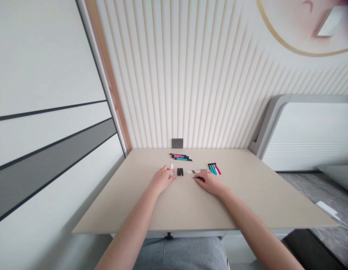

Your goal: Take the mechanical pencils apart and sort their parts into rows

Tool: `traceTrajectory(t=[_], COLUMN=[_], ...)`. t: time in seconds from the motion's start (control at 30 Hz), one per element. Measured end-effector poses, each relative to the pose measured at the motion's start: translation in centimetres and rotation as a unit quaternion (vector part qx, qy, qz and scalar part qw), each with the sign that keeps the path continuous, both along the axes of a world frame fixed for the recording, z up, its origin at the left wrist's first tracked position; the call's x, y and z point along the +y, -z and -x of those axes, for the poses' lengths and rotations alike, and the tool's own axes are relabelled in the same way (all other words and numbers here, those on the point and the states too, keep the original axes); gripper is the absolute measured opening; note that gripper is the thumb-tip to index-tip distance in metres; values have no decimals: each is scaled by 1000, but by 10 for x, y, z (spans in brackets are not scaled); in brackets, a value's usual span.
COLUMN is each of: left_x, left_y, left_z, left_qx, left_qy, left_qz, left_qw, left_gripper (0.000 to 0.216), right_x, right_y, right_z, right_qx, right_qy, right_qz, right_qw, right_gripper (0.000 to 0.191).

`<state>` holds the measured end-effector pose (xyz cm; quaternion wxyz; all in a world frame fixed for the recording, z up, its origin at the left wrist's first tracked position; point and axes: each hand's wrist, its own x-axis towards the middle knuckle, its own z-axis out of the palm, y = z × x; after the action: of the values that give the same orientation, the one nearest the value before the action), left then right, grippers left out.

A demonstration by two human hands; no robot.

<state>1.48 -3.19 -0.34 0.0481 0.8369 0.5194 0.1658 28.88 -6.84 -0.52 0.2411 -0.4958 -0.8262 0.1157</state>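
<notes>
My left hand (163,179) rests on the table with thumb and fingers around a slim white case (172,166), partly hidden by the fingers. Just right of it stand several short black grips (180,171) in a row. My right hand (209,181) is closed on a dark pen part (201,179) with a thin tip pointing left; the fingers cover much of it. Between the hands lie small white pieces (189,172) and a little grey piece (193,171). Small metallic tips (203,170) sit just beyond my right fingers.
Assembled pens (181,157) in red, blue and black lie stacked towards the wall. Coloured pen barrels (214,168) lie side by side right of my right hand. A dark wall socket (177,143) is behind the beige table (128,202). A white cabinet (50,157) borders the left.
</notes>
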Motion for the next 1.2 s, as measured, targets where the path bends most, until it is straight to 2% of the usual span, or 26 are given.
traceTrajectory(t=[0.3, 0.5, 0.6, 0.87, 1.2], left_x=[2, 1, 2, 2, 1], left_y=[2, 1, 0, 1, 0], left_z=[1, 0, 0, 0, 0], left_qx=[-1, -5, -3, -5, -6], left_qy=[17, 13, 12, 12, 13], left_qz=[-7, 4, 5, 3, 1], left_qw=[1000, 1000, 1000, 1000, 1000], left_gripper=[28, 29, 30, 29, 30], right_x=[-3, 2, 3, 9, 9], right_y=[-4, -3, -2, 2, 8], right_z=[11, 10, 13, 23, 17], right_qx=[-80, -99, -115, -125, -34], right_qy=[67, 227, 256, 241, 180], right_qz=[-23, -14, 0, -4, -22], right_qw=[994, 969, 960, 963, 983], right_gripper=[25, 29, 31, 35, 28])
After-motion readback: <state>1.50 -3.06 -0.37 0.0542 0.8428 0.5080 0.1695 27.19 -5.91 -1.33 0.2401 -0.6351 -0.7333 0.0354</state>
